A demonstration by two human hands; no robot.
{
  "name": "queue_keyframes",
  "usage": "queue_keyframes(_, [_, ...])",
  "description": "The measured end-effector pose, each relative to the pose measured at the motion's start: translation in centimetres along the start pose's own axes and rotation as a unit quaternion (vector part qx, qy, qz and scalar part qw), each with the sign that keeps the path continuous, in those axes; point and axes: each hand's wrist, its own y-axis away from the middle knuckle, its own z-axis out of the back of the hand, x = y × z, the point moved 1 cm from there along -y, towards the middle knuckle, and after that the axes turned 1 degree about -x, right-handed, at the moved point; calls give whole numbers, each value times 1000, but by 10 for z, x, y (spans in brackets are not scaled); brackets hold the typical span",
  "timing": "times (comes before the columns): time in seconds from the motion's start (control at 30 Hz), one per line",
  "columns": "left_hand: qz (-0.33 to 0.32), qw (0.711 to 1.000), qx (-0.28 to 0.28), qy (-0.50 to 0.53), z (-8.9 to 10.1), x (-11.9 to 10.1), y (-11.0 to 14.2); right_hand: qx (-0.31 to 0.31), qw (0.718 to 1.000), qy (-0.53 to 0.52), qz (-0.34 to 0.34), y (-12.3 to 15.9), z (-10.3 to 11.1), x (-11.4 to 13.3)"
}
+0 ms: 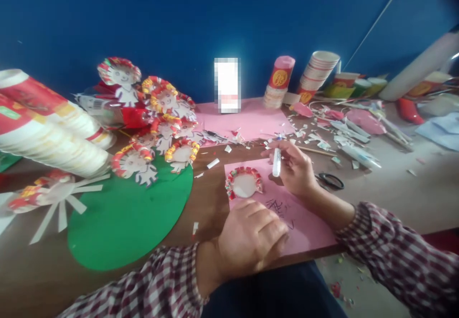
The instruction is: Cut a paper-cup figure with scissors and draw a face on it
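Observation:
My right hand point(296, 165) is closed around a white-barrelled marker pen point(277, 163), held up over a sheet of pink paper point(308, 222). On this sheet lies a paper cut-out head point(245, 184) with a ring of red, white and green curls and a blank pale face. My left hand point(251, 236) rests back-up on the near part of the sheet, just below the head, its fingers curled downward. Whatever is beneath those fingers is hidden. Dark handwritten strokes point(278, 208) show on the paper between the two hands.
Several curly-haired paper dolls point(165, 134) lie left, partly on a green oval sheet point(132, 222). Stacked paper cups point(53, 136) lean further left; more cup stacks point(317, 74) stand behind. Scissors point(330, 180) and paper scraps point(315, 138) lie right. A glowing blurred-out rectangle point(227, 86) stands at the back.

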Motion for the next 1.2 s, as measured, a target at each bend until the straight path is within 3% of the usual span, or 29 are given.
queue_keyframes(0.13, [-32,999,20,-17,-3,-4,3,-22,999,10,-23,3,0,3])
queue_keyframes(0.37, [8,994,0,-110,16,-6,7,-77,996,41,12,-2,3,2])
queue_keyframes(0.6, [108,967,56,-222,8,-14,14,-56,998,23,-1,1,1,11])
queue_keyframes(0.83, [140,944,105,-280,3,-14,16,-26,995,-74,-56,5,-2,6])
queue_keyframes(1.2, [141,953,88,-253,-3,-5,17,-6,998,-57,-36,-2,0,7])
